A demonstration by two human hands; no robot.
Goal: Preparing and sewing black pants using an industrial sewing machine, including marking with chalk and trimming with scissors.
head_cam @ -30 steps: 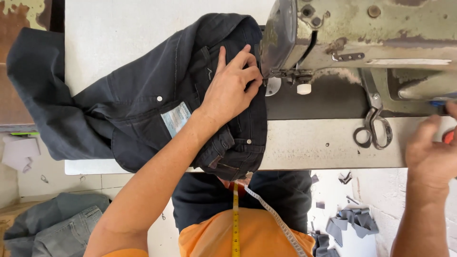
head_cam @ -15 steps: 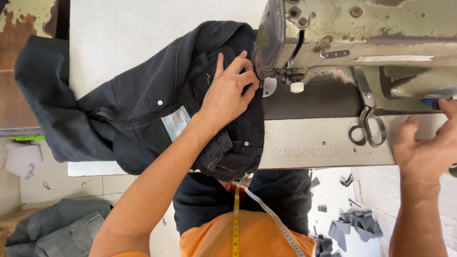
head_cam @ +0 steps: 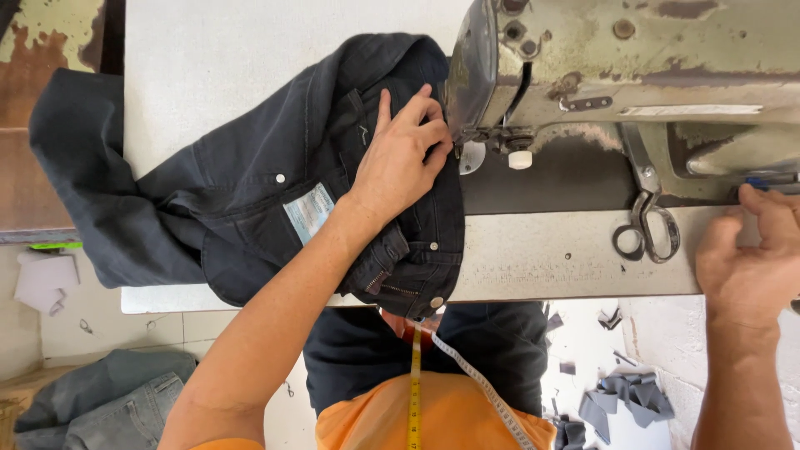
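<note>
Head view shows the left hand (head_cam: 400, 158) pressed flat, fingers spread, on dark jeans (head_cam: 250, 192) beside the sewing machine (head_cam: 633, 58). Right hand (head_cam: 750, 267) curls at the machine's right end; whether it grips anything I cannot tell.

Orange shirt (head_cam: 450, 417), bare forearms

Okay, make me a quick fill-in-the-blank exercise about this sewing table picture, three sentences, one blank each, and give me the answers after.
1. The left hand lies flat on the dark ______, pressing it near the needle of the sewing machine.
2. A pair of ______ lies on the table between the two hands.
3. The right hand rests at the ______ end of the machine, by the table's edge.

Missing words: jeans; scissors; right
</note>
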